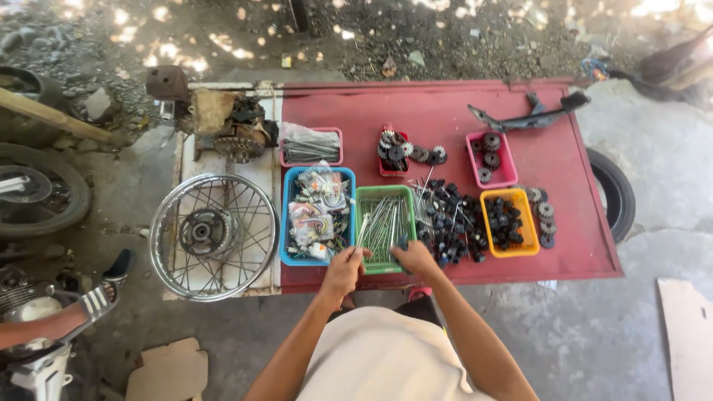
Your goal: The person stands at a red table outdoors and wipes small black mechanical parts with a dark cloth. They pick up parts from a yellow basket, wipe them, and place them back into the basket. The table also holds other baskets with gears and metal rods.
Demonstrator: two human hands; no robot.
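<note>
The wheel spokes (384, 223) lie in the green basket (360, 199), long axes running away from the person. The left hand (344, 269) pinches one spoke at the basket's near-left corner; the right hand (414, 258), equally near, is curled at the near-right edge — contents cannot be told. Adjacent: blue basket (285, 223) (packeted parts), yellow basket (526, 223) of dark nuts, loose wheel rim (214, 236).

A spoked wheel (214, 236) lies beside blue (284, 223), pink (507, 172) and yellow (528, 223) baskets.
</note>
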